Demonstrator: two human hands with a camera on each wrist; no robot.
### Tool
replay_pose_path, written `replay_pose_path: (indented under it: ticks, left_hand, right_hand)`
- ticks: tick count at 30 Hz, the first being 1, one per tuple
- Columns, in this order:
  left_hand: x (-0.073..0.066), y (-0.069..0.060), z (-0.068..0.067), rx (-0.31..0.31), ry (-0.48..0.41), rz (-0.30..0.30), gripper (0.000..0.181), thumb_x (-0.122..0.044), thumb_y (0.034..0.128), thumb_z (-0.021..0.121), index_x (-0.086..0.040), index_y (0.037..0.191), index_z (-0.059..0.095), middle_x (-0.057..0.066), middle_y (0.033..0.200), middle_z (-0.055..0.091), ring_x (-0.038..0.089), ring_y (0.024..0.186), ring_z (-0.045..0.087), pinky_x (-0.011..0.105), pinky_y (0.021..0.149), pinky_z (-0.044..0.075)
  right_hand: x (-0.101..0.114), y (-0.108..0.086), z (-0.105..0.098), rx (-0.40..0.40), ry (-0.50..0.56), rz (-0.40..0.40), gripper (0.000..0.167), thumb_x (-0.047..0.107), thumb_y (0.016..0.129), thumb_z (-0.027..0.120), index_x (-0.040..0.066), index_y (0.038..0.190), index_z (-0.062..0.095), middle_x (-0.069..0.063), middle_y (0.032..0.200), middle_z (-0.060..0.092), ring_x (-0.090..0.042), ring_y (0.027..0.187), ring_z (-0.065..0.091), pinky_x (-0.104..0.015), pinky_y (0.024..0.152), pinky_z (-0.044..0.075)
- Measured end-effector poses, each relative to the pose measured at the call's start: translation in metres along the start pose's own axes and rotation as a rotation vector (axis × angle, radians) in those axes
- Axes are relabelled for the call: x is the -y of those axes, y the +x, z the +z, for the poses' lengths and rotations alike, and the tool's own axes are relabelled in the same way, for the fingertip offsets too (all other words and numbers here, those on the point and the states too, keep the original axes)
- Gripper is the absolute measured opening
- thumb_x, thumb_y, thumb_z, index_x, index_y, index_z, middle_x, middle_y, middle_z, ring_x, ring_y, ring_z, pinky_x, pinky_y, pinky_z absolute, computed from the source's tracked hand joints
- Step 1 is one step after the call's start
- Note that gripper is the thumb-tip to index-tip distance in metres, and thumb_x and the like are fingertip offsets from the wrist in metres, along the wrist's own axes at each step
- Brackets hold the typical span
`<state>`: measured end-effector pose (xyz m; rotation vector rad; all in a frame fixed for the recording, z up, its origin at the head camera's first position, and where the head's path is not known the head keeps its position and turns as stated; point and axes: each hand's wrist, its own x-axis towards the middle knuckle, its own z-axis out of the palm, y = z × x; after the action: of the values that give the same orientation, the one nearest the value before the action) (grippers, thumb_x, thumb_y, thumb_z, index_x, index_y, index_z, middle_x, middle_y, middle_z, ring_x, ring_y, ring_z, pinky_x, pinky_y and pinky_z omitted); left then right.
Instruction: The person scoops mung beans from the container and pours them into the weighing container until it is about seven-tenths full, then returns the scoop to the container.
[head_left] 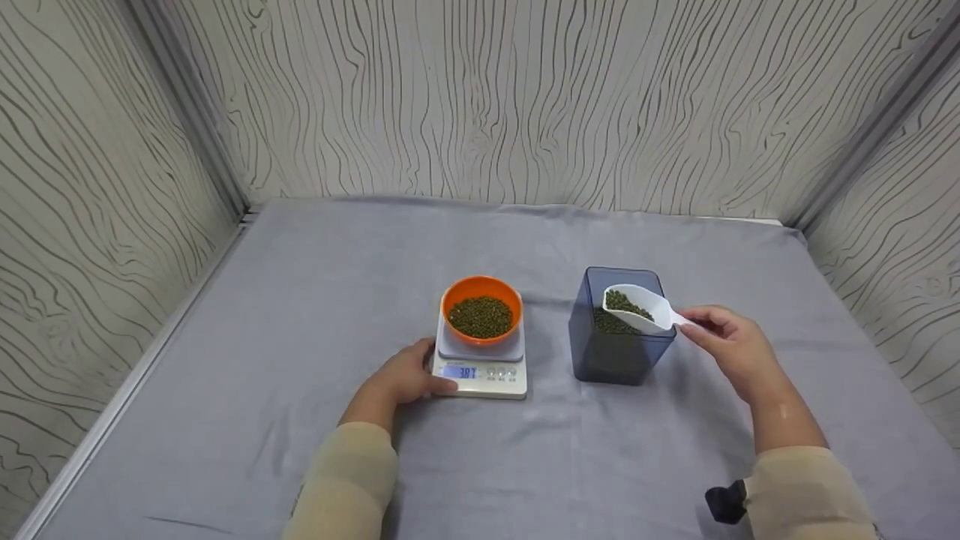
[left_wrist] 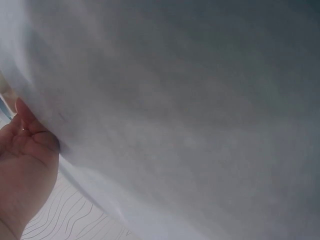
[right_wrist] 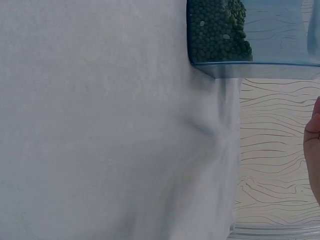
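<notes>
An orange bowl (head_left: 482, 341) with green beans in it stands on a white kitchen scale (head_left: 487, 386), whose lit display seems to read 387. My left hand (head_left: 405, 373) grips the scale's left edge, thumb on its front corner; the left wrist view shows this hand (left_wrist: 30, 160) at its left side. With thumb and fingers my right hand (head_left: 731, 349) pinches the handle of a white scoop (head_left: 654, 306) that holds beans, over the mouth of a translucent blue-grey container (head_left: 611, 360). Beans lie inside that container (right_wrist: 280, 35). Only part of my right hand (right_wrist: 313, 145) shows in the right wrist view.
A grey cloth (head_left: 315, 285) with some wrinkles covers the table. Wood-patterned panels (head_left: 480, 105) stand behind it and at both sides. A small black object (head_left: 726, 502) sits beside my right sleeve.
</notes>
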<state>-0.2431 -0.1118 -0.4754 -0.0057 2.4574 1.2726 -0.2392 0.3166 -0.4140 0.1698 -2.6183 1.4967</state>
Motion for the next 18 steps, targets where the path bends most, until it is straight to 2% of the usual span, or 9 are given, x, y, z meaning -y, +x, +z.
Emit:
replay_pose_path:
  ticks: [3, 8, 18]
  left_hand:
    - [0.0, 0.0, 0.0, -0.001, 0.0, 0.0, 0.089, -0.028, 0.0673, 0.08, -0.01, 0.141, 0.033, 0.012, 0.14, 0.039, 0.027, 0.124, 0.036, 0.045, 0.107, 0.022]
    - [-0.003, -0.002, 0.0, 0.004, -0.004, -0.035, 0.091, -0.028, 0.0671, 0.08, -0.012, 0.142, 0.032, 0.01, 0.14, 0.04, 0.025, 0.12, 0.038, 0.044, 0.106, 0.024]
    - [-0.002, -0.001, 0.001, -0.005, 0.016, -0.063, 0.093, -0.033, 0.0665, 0.08, -0.013, 0.143, 0.031, 0.011, 0.144, 0.034, 0.027, 0.13, 0.031, 0.047, 0.108, 0.019]
  right_hand:
    - [-0.002, -0.001, 0.001, 0.002, 0.016, 0.019, 0.037, 0.024, 0.088, 0.061, -0.006, 0.111, 0.059, 0.008, 0.092, 0.059, -0.005, 0.083, 0.051, -0.015, 0.071, 0.046]
    - [-0.004, -0.002, 0.002, 0.01, 0.022, 0.018, 0.035, 0.022, 0.09, 0.058, -0.005, 0.111, 0.058, 0.0, 0.091, 0.059, -0.008, 0.081, 0.052, -0.016, 0.069, 0.045]
    - [0.007, 0.002, 0.002, -0.023, -0.054, -0.058, 0.031, 0.02, 0.088, 0.062, -0.005, 0.106, 0.062, 0.01, 0.09, 0.06, 0.0, 0.082, 0.052, -0.011, 0.071, 0.045]
